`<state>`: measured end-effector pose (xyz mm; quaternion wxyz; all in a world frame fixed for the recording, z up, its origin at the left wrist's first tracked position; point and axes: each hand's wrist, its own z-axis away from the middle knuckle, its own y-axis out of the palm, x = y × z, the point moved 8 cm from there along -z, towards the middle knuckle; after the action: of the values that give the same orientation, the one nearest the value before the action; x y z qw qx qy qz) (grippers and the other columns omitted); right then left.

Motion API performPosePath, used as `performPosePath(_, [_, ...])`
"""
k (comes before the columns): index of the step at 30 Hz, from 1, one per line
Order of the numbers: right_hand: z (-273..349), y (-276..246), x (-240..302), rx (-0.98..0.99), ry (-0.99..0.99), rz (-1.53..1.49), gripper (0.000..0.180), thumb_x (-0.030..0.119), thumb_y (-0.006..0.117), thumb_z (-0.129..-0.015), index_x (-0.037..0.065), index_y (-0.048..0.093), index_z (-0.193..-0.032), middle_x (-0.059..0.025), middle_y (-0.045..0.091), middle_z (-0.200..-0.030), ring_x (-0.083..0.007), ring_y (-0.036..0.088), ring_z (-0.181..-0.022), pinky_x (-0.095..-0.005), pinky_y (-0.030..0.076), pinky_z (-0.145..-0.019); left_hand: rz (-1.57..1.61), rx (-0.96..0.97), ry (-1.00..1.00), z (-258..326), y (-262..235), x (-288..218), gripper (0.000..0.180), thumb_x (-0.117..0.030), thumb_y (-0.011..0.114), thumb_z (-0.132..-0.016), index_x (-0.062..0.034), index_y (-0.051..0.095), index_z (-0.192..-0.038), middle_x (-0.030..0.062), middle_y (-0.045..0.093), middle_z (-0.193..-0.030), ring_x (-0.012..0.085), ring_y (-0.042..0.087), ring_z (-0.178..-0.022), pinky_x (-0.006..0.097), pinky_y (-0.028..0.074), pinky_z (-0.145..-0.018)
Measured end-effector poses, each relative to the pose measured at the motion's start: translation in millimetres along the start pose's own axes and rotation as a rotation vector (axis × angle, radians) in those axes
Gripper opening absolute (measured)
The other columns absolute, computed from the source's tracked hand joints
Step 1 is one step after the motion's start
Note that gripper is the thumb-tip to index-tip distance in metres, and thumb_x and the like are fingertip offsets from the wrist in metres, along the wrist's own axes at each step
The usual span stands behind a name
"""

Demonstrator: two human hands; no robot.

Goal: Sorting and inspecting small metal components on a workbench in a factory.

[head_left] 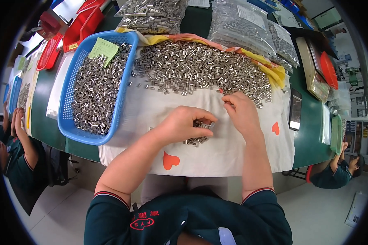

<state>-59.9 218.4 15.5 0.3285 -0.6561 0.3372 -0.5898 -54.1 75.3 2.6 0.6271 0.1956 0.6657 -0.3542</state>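
Note:
On the white cloth (233,157), a wide heap of small silvery metal sleeves (192,61) spreads out at the far side. My left hand (186,124) curves over a little pile of the same sleeves (197,141) nearer to me. Its thumb and fingers are apart, with sleeves visible between them; part of the pile is hidden under the hand. At the near edge of the big heap, my right hand (240,109) has its fingers curled and drawn together. Whatever is between those fingertips is hidden or too small to make out.
A blue plastic basket (65,110) full of sleeves, topped by a green paper slip (104,50), stands left. Clear bags of metal parts (243,26) line the back. A phone (295,109) lies right, beyond it a red tray (328,70). Other people work at both sides.

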Motion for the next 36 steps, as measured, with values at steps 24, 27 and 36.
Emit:
performPosePath(24, [4.1,42.5,24.0,-0.064,0.002,-0.845,0.014,0.01,0.061,-0.077,0.001,0.06,-0.087,-0.0075,0.061,-0.078,-0.0135,0.057,-0.064,-0.025,0.046,-0.059,0.163,-0.035,-0.176,16.5,2.5,11.4,0.035,-0.008,0.074,-0.066,-0.0044,0.064,-0.098,-0.0008,0.062,-0.082,0.0063,0.054,-0.077,0.023,0.045,-0.071])
performPosePath(27, [4.1,46.8,20.6,-0.06,-0.01,-0.872,0.015,0.011,0.061,-0.077,0.002,0.059,-0.088,-0.0067,0.062,-0.075,-0.0133,0.058,-0.063,-0.0247,0.046,-0.058,0.165,-0.042,-0.228,16.2,2.6,16.9,0.035,-0.008,0.075,-0.066,-0.0052,0.063,-0.1,-0.0004,0.062,-0.085,0.0054,0.052,-0.077,0.023,0.045,-0.071])
performPosePath(36, [3.3,41.1,8.5,-0.029,0.039,-0.93,0.01,0.006,0.058,-0.081,0.001,0.06,-0.089,-0.0003,0.06,-0.075,-0.0055,0.053,-0.066,-0.0197,0.044,-0.06,0.396,0.023,-0.238,0.3,0.3,23.4,0.032,0.0,0.066,-0.074,0.0004,0.058,-0.105,0.0016,0.06,-0.088,0.0058,0.054,-0.079,0.021,0.045,-0.071])
